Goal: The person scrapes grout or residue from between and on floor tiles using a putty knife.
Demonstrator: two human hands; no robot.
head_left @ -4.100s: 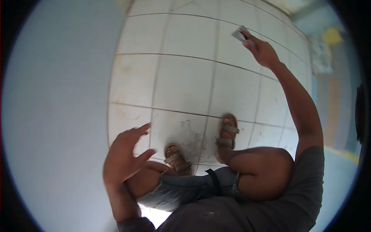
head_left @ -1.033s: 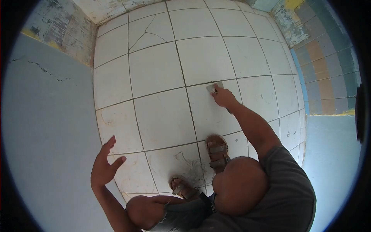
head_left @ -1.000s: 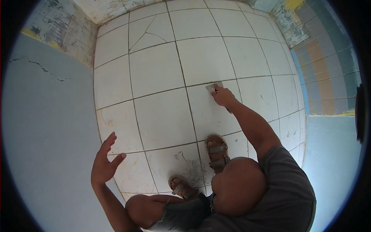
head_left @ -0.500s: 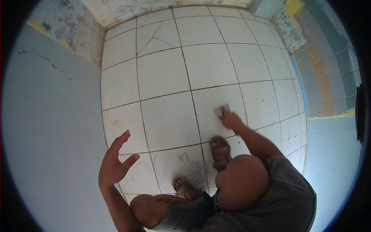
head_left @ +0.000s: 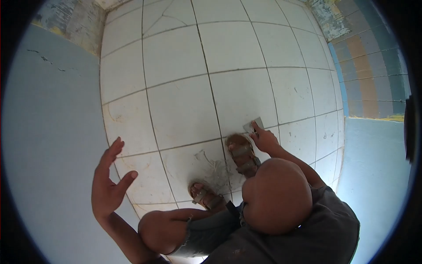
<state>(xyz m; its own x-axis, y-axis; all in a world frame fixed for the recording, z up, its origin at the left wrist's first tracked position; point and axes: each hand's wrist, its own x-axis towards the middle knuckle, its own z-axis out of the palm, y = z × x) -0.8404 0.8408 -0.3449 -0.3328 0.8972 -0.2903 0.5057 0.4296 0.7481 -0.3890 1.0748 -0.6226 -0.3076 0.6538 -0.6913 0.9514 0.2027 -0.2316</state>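
Note:
My right hand [head_left: 265, 141] is closed around a scraper [head_left: 258, 120], its flat grey blade against the white floor tiles [head_left: 241, 97], close to a grout line. The index finger points along the blade, and most of the handle is hidden in the hand. Just left of that hand is my sandalled right foot [head_left: 241, 152]. My left hand [head_left: 107, 187] hangs empty in the air by the left wall, fingers stretched and thumb apart. Grey smears [head_left: 213, 165] mark the tile between my two feet.
A blue-grey wall [head_left: 52, 132] runs along the left side, with a crack in it. On the right, a wall with painted stripes [head_left: 362, 66] stands above a pale blue lower part. My left sandal [head_left: 204, 196] and bent knees [head_left: 281, 198] are close below the hands.
My right hand has drawn the scraper back over the tile toward my right foot. The view has shifted, so the floor sits higher in it. My left hand stays raised and spread.

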